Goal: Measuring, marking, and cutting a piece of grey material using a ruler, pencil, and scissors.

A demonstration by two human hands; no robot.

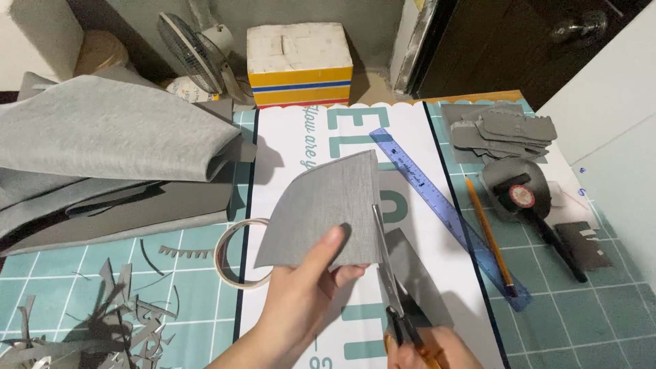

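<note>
My left hand (301, 301) pinches the lower edge of a grey fabric piece (321, 208) with one curved side, holding it up above the table. My right hand (427, 350), at the bottom edge of the view, grips a pair of scissors (389, 280). Their blades point upward along the fabric's right edge, with the tips touching it. A darker grey offcut (420, 277) lies flat under the scissors.
A roll of tape (236, 256) lies left of my hand. A blue ruler (444, 205), a pencil (488, 236), a black-handled tool (540, 219) and grey cut pieces (502, 130) lie to the right. Folded grey cloth (109, 137) and scraps (102, 321) lie left. A box (299, 65) and fan (191, 55) stand behind.
</note>
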